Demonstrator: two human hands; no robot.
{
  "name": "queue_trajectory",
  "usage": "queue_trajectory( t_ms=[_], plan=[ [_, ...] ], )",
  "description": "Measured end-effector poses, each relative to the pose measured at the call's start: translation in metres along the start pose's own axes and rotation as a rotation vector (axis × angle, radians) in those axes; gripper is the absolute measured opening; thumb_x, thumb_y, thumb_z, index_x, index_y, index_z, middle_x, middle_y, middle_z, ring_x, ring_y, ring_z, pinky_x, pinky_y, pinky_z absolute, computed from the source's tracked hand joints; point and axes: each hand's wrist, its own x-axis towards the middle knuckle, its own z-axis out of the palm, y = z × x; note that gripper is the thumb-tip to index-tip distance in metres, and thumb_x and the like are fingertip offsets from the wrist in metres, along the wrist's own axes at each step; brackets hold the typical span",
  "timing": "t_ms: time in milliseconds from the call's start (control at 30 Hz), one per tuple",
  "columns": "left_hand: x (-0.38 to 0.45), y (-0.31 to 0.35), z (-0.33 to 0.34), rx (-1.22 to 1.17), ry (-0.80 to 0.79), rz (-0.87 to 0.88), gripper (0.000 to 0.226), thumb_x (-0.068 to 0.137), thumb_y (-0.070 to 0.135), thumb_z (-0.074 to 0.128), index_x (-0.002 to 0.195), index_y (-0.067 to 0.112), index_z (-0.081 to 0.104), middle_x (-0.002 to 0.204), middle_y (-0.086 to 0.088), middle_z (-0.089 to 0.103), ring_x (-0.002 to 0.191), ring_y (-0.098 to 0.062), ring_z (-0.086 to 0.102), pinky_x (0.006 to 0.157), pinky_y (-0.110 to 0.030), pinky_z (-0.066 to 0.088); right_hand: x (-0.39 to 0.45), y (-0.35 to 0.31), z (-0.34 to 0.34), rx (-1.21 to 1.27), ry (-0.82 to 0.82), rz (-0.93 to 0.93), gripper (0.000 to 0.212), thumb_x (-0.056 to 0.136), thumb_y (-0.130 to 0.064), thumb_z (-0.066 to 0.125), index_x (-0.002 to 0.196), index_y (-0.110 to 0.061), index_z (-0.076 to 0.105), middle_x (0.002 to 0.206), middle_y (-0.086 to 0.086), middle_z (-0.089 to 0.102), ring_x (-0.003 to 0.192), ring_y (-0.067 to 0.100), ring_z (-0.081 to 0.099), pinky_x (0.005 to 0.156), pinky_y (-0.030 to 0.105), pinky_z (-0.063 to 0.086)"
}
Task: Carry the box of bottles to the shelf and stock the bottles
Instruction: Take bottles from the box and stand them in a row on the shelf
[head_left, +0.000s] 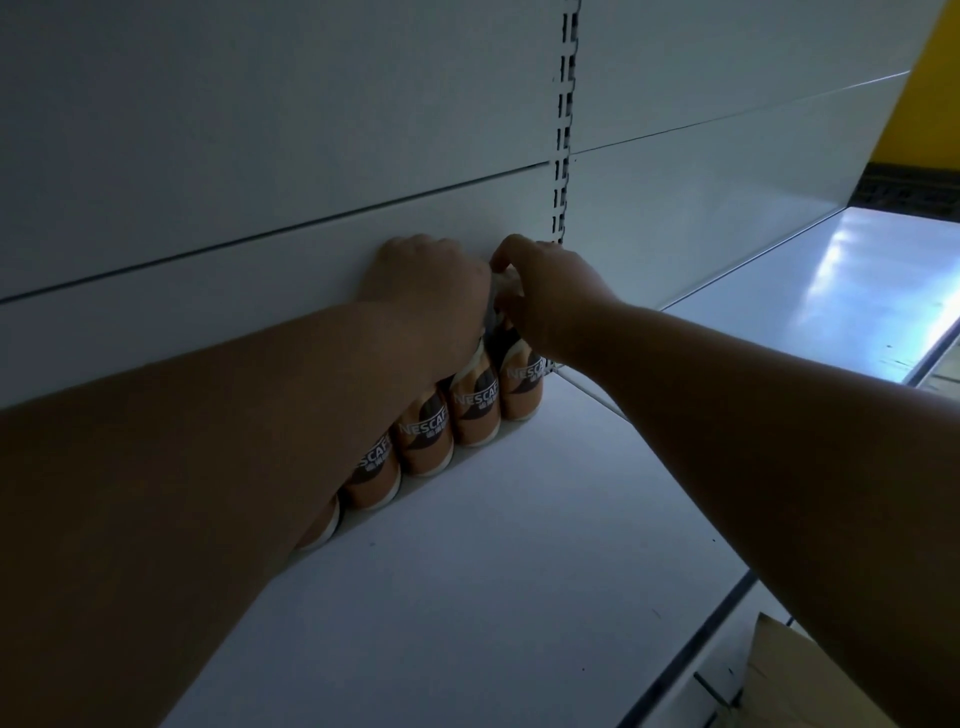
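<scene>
Both hands reach to the rear of the white shelf (519, 519): left grip (431, 280) and right grip (545, 291) each clasp a bottle top. The bottles (475, 410) stand in a row against the back panel (260, 156), below the grips. A cardboard box (779, 670) sits low, right of the right grip.

A white metal shelf (467, 561) carries a single row of orange-and-brown Nescafé bottles (470, 410) standing upright along its back panel, each touching the next, five of them showing, the row ending just beside the slotted upright (563, 156), the front of the board bare
</scene>
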Motion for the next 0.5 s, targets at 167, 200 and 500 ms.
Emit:
queue_trajectory(
  t_ms=[167,200,500],
  plan=[
    [-0.002,0.001,-0.001,-0.015,-0.007,-0.009,0.030,0.092,0.037,0.053,0.114,0.018,0.058,0.106,-0.010,0.058,0.101,-0.030,0.054,0.080,-0.037,0.037,-0.002,-0.003,0.002,-0.064,0.018,-0.015,0.030,0.095,-0.018,0.053,0.124,-0.014,0.050,0.109,0.013,0.055,0.093,0.029,0.057,0.079,0.038,0.052],
    [-0.002,0.001,-0.002,-0.025,-0.016,-0.016,0.031,0.092,0.038,0.053,0.114,0.017,0.058,0.107,-0.011,0.057,0.102,-0.030,0.054,0.081,-0.038,0.038,-0.003,-0.004,0.003,-0.066,0.027,-0.008,0.029,0.095,-0.019,0.052,0.123,-0.013,0.050,0.108,0.013,0.055,0.091,0.029,0.057,0.079,0.040,0.053],
    [-0.020,0.002,0.011,-0.119,0.066,-0.065,0.042,0.090,0.038,0.052,0.125,0.016,0.048,0.117,-0.011,0.049,0.105,-0.028,0.047,0.083,-0.039,0.039,-0.019,-0.011,-0.002,0.012,-0.063,0.095,0.056,0.093,-0.031,0.060,0.142,-0.025,0.034,0.134,0.014,0.044,0.109,0.032,0.057,0.087,0.039,0.054]
  ],
)
